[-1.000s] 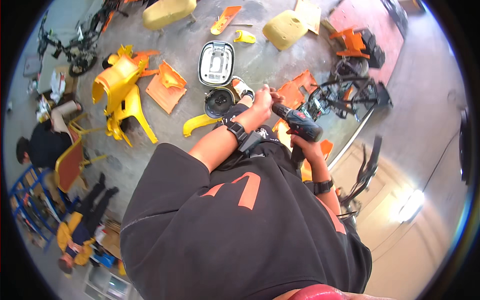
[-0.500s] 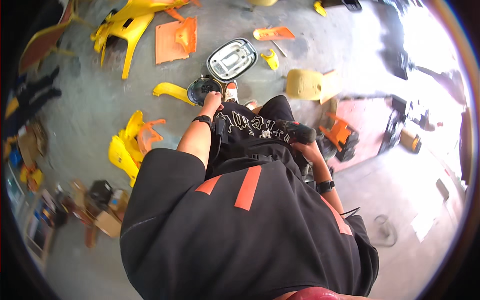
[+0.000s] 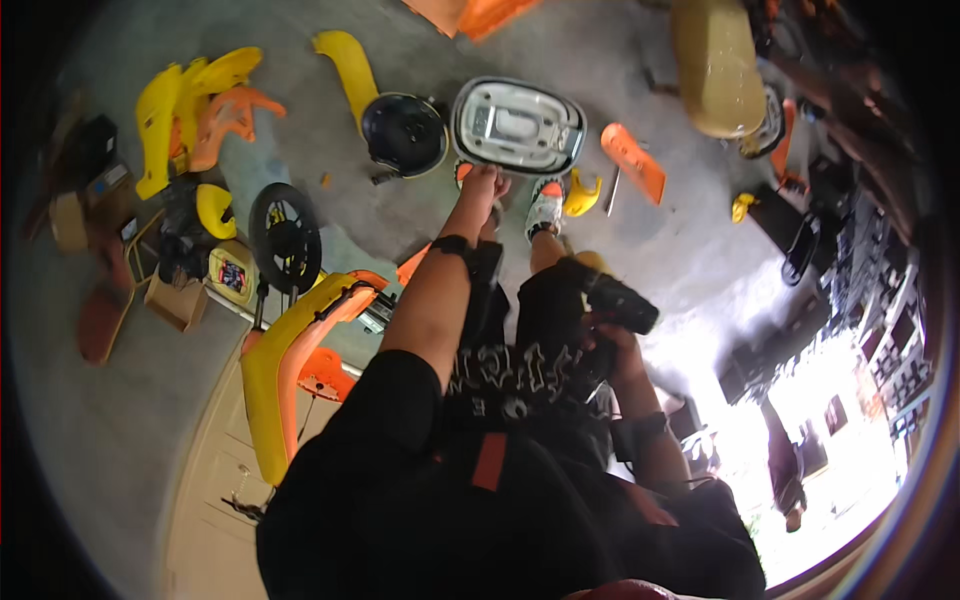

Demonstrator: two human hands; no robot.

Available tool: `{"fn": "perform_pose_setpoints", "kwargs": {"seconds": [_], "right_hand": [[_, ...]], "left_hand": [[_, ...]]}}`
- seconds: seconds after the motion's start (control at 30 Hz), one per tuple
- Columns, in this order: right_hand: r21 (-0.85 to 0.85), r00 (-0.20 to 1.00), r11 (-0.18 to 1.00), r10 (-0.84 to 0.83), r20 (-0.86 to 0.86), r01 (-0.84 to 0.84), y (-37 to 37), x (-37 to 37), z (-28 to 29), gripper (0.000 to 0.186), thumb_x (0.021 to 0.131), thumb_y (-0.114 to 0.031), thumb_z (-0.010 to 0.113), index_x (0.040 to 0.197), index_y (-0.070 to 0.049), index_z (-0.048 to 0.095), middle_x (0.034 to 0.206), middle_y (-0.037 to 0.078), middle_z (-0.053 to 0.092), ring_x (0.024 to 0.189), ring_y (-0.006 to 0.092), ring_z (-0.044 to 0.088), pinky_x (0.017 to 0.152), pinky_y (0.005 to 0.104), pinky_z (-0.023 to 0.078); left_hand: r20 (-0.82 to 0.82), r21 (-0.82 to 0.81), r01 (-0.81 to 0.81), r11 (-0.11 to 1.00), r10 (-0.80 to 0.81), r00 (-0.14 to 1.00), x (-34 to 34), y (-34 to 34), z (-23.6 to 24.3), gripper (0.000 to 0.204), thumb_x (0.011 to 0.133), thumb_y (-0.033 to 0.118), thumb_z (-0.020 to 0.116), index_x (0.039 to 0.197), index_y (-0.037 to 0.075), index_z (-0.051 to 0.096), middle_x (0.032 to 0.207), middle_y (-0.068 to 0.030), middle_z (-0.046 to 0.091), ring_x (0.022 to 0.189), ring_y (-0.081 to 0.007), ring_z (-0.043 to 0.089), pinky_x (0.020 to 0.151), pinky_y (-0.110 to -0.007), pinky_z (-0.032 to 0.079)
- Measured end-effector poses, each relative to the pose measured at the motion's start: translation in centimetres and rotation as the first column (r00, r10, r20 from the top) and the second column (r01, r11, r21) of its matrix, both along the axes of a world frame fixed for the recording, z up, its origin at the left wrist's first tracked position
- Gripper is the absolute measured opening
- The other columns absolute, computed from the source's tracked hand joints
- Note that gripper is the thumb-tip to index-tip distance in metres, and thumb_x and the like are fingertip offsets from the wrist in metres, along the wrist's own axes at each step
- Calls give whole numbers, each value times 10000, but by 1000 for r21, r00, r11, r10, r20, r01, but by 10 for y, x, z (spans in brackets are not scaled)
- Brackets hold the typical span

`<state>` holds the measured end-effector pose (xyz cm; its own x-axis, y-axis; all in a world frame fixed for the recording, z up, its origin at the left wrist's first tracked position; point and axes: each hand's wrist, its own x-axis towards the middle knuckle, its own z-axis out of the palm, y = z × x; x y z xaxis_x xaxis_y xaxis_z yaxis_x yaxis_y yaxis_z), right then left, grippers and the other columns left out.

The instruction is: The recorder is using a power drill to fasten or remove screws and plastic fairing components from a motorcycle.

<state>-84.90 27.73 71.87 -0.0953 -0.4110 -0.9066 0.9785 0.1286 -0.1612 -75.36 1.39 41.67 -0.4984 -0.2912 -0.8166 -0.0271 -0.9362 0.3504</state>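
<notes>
My left hand (image 3: 484, 186) reaches forward, its fingers curled together; whatever they may hold is too small to make out. Just beyond it lies an oval, pale tray-like part (image 3: 500, 128) with a dark rim. Left of that sits a round black bowl-shaped part (image 3: 400, 137) on the floor. My right hand (image 3: 618, 345), by my right thigh, is wrapped round the grip of a black cordless drill (image 3: 622, 303). The drill's body points forward and left, slightly blurred.
A yellow-and-orange scooter body (image 3: 275, 375) with a black wheel (image 3: 285, 238) stands at my left. Yellow panels (image 3: 160, 125), a curved yellow piece (image 3: 348, 70), an orange panel (image 3: 634, 162) and a tan seat (image 3: 715, 70) are spread about. Cardboard boxes (image 3: 175, 300) lie left.
The whole view has turned to the right, so the parts on the floor appear swung round. My left hand now shows closer to the oval part; the drill stays in my right hand.
</notes>
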Motion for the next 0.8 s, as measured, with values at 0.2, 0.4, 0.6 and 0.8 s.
{"fn": "perform_pose_setpoints", "kwargs": {"seconds": [0.2,0.4,0.6,0.8], "right_hand": [[313,942,899,-333,40,305,16,2,-67,380,840,-281,581,1117,-24,542,763,42,513,687,154,497,731,326,447],[381,992,923,-99,83,60,54,-10,-86,451,850,-351,576,1170,-35,544,762,40,504,681,142,494,703,334,414],[206,985,967,-166,51,152,66,-10,-95,418,878,-248,544,1234,-29,521,1089,102,594,666,154,535,717,378,421],[158,990,980,-130,53,121,66,-11,-94,409,881,-229,541,1237,-30,514,1159,112,587,660,156,542,719,388,429]], "left_hand": [[265,194,3,981,-55,963,-56,81,-155,68,920,64,496,908,45,560,833,-69,602,827,-223,641,805,-371,528],[687,-553,662,506,-173,705,-96,115,-254,313,795,170,690,1016,-27,589,809,-176,668,709,-304,684,670,-395,539],[682,-597,666,447,-154,715,-98,117,-238,217,810,126,608,997,16,605,891,-190,676,872,-373,650,764,-460,514],[806,-286,537,794,-103,582,-68,110,-223,230,838,166,561,1030,55,622,881,-201,681,838,-381,660,741,-456,526]]}}
